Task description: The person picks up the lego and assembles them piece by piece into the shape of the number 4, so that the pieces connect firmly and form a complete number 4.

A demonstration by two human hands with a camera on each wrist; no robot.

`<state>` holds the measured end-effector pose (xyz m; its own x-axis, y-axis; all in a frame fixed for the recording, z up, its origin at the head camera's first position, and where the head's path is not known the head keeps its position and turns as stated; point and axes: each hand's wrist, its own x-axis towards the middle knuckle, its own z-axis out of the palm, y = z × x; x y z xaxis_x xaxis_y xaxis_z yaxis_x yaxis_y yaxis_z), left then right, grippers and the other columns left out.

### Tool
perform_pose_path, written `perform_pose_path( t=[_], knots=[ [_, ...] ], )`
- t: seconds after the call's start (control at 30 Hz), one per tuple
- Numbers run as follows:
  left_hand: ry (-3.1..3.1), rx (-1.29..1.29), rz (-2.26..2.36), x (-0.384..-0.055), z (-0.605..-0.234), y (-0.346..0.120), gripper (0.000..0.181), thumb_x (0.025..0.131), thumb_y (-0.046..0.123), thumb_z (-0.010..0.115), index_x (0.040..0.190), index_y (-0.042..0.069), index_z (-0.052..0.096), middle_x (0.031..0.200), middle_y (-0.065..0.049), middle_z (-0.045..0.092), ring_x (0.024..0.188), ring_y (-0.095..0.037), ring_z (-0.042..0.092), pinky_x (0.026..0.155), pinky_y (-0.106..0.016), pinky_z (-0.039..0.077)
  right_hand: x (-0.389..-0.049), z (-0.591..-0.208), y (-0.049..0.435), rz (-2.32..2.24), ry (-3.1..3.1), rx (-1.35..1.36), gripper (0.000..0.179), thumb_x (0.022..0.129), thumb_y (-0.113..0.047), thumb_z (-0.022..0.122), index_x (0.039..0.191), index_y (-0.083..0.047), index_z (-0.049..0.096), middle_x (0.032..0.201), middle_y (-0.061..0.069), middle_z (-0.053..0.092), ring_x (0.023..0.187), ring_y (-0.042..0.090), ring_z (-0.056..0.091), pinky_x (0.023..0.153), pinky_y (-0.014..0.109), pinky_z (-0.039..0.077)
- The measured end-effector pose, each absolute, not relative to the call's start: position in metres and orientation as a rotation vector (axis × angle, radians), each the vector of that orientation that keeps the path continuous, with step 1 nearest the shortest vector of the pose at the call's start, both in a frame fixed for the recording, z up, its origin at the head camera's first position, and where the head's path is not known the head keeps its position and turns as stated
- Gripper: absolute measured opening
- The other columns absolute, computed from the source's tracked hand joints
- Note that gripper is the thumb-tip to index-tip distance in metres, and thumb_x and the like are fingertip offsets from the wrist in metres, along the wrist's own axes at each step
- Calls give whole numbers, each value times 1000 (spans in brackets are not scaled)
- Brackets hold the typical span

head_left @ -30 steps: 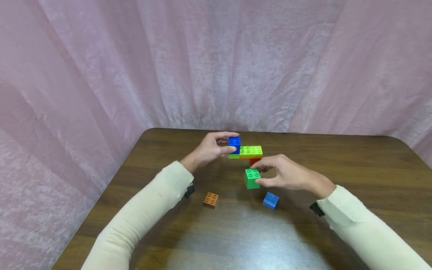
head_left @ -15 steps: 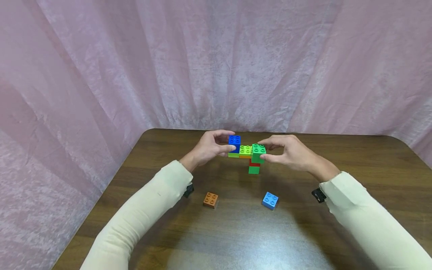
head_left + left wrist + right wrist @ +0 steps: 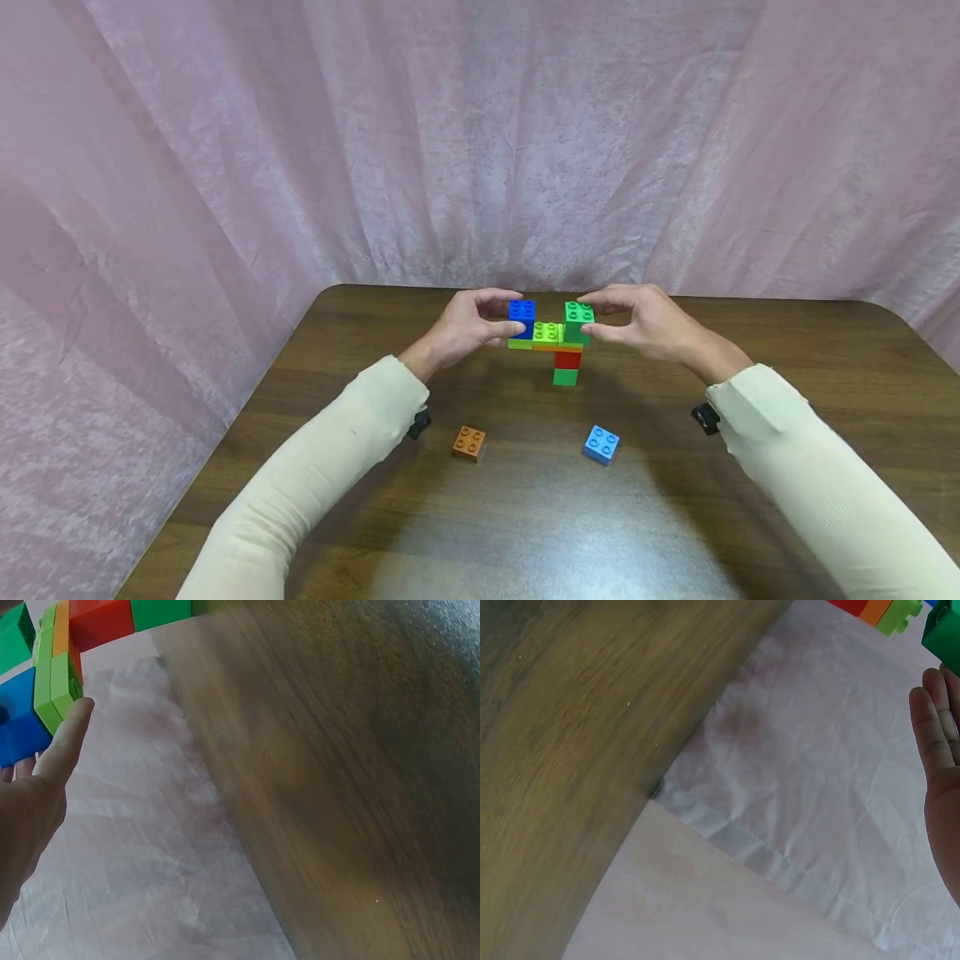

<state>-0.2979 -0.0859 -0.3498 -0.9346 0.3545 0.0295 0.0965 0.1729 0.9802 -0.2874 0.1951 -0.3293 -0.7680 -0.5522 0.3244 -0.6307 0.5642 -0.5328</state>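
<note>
Square green plastic block (image 3: 576, 324), pinched studs up just above the right end of a lime-green plastic row (image 3: 545, 333) — apart. Dark-blue plastic block (image 3: 522, 312), seated on the left end. Beneath the right — thin orange plastic layer (image 3: 557, 349), red plastic brick (image 3: 567, 361), green plastic base (image 3: 566, 377).

The left arm (image 3: 322, 467) and right arm (image 3: 817, 483) angle forward and inward; the left hand (image 3: 463, 329) and right hand (image 3: 651, 325) face each other, each in a pinch.
</note>
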Motion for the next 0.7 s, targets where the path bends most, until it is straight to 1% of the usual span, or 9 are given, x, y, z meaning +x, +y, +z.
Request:
perform_pose_path(
  t=[0.13,0.23,0.37,0.5,0.7],
  knots=[
    [2232,447,1854,-298,-350,-86,46,87,0,76,131,-1,63,114,-20,68,91,-21,68,84,-49,58,-292,-330,195,975,-2683,1000,40,89,-20,78,124,-3,69,111,10,72,98,27,66,86,48,53],
    [2236,448,1854,-298,-350,-86,45,87,0,76,130,-1,64,113,-19,68,92,-20,67,83,-49,58,-294,-331,194,969,-2694,989,40,89,-20,78,124,-3,69,111,11,72,100,30,66,86,48,53],
    [2238,440,1850,-299,-351,-85,45,87,1,76,130,0,64,113,-19,68,93,-21,67,80,-43,60,-297,-333,193,982,-2693,988,39,89,-18,78,123,-2,69,111,11,72,100,33,66,86,48,53],
    [2235,432,1850,-299,-351,-85,45,87,1,76,130,0,64,114,-19,68,93,-21,67,78,-39,60,-298,-334,191,988,-2690,996,39,89,-17,78,123,-2,69,110,11,72,99,33,66,86,46,53],
    [2244,431,1846,-298,-351,-86,45,87,1,77,130,1,64,115,-19,67,95,-22,67,79,-41,60,-297,-334,188,975,-2720,989,40,90,-20,77,124,-2,69,112,11,72,100,31,65,86,46,53]
  ],
)
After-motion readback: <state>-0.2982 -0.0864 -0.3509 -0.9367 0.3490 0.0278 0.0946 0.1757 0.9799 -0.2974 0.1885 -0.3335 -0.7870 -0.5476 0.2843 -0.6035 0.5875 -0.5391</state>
